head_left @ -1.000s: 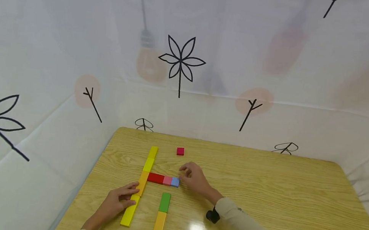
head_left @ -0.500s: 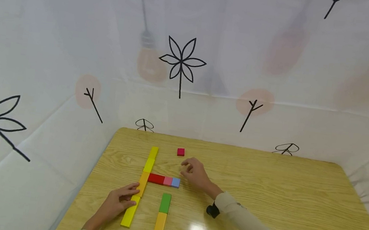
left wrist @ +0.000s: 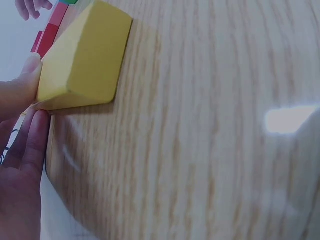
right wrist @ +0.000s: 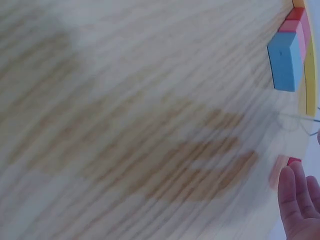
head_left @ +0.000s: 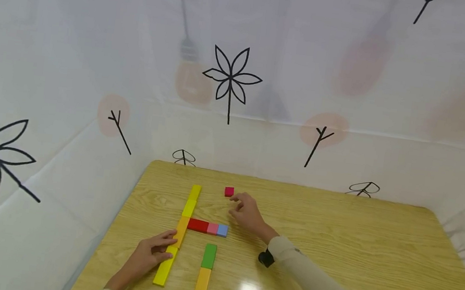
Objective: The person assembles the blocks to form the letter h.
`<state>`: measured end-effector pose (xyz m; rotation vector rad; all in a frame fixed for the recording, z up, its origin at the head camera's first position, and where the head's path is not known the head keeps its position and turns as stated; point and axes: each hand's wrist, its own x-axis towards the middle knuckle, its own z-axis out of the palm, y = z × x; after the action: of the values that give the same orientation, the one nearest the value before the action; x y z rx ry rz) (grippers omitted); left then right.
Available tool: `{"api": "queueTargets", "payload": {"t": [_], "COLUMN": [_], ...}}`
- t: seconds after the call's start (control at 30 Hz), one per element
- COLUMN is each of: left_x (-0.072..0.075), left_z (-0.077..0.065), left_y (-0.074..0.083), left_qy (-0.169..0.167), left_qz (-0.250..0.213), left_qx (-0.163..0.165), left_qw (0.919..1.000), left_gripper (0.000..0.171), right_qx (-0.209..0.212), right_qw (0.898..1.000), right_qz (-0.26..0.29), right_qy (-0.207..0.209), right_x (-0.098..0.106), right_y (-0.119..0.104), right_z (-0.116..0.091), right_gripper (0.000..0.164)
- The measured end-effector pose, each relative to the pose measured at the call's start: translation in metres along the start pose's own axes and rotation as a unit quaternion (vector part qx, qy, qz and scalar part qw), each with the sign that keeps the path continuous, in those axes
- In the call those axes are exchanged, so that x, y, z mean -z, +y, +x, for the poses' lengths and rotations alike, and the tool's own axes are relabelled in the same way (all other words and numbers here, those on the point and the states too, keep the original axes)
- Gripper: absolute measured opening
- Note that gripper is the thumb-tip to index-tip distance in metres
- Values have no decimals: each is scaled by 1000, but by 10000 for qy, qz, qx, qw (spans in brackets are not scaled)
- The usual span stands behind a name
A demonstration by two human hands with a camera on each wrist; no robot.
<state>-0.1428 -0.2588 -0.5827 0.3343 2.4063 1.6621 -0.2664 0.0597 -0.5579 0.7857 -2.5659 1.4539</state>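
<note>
My left hand [head_left: 145, 255] rests along a column of blocks, thumb on the lower yellow block [head_left: 163, 273] and fingertips on the orange block [head_left: 181, 228] above it. That yellow block [left wrist: 95, 55] looms large in the left wrist view. From the column, a row of red [head_left: 198, 225], pink [head_left: 212, 228] and blue [head_left: 222, 231] blocks runs right. My right hand [head_left: 249, 215] holds nothing, fingers loosely bent, its fingertips just beside a small crimson block [head_left: 229, 191]. In the right wrist view, the fingers overlap that crimson block [right wrist: 294, 160].
Two more yellow blocks [head_left: 189, 207] extend the column toward the table's far edge. A green block [head_left: 209, 256] and another orange block [head_left: 202, 283] stand end to end right of my left hand. White patterned cloth [head_left: 267, 144] hangs behind the wooden table [head_left: 354, 256].
My right hand has moved away from the blue block, up toward the small crimson block. The left hand stays in place, and the blocks keep their arrangement.
</note>
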Motion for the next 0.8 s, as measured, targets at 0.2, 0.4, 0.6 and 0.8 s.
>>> {"api": "queueTargets", "payload": {"t": [0.2,0.4,0.6,0.8], "left_x": [0,0,-1,0], "left_z": [0,1,1,1], "left_y": [1,0,-1,1], "left_qy": [-3,-5,-41,-11], "left_qz": [-22,-26,77,90], "left_qx": [74,-11,-99,-176], "left_qw": [10000,10000,9999,9998], "left_gripper": [40,40,40,40], "right_qx": [-136,-152,-309,-376], "right_qw": [9999,9990,9984,9972], "right_qz": [-47,-415,-443,-615], "right_qy": [-66,-69,-157,-218], "right_x": [0,1,1,-2], "right_y": [0,8,13,14], "right_z": [11,23,34,45], "right_gripper": [32,33,36,36]}}
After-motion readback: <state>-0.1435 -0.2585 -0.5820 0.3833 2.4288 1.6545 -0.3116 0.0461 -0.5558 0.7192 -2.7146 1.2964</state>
